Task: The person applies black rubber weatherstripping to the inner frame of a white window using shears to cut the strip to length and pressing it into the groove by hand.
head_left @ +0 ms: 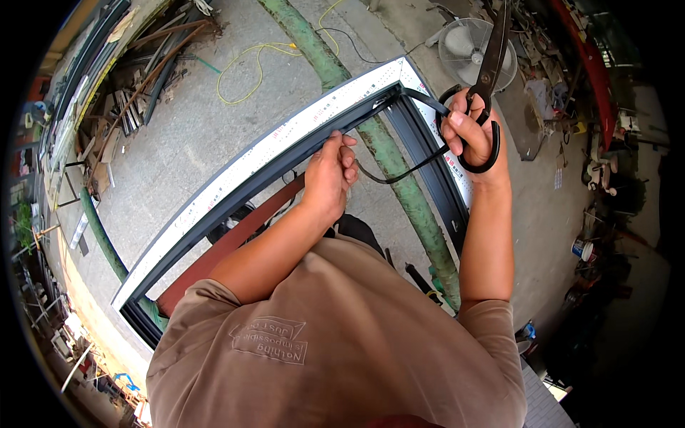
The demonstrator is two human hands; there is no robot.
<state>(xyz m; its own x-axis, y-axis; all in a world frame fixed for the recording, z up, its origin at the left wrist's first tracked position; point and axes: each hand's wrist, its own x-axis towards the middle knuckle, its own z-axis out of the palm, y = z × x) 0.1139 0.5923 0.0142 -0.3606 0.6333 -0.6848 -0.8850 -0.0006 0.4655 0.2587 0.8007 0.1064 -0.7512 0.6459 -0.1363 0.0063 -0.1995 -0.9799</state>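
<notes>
A dark grey metal window or door frame point(417, 135), its outer face covered in white printed film point(250, 150), lies in front of me. My right hand point(474, 135) is closed at its right corner. Black-handled scissors point(491, 60) hang on that hand, blades pointing up and away. The same fingers pinch a thin black rubber strip point(424, 98), which runs from the frame's far corner; a slack loop of strip curves back toward my left hand. My left hand point(332, 171) has curled fingers, its thumb and fingertips against the frame's inner edge. What they grip is hidden.
Green metal pipes point(403, 178) pass beneath the frame. A reddish-brown bar point(235, 246) lies under it at the left. A yellow cord point(246, 53) trails on the concrete floor. A fan point(464, 53) stands at the far right; scrap metal lengths point(146, 78) are piled far left.
</notes>
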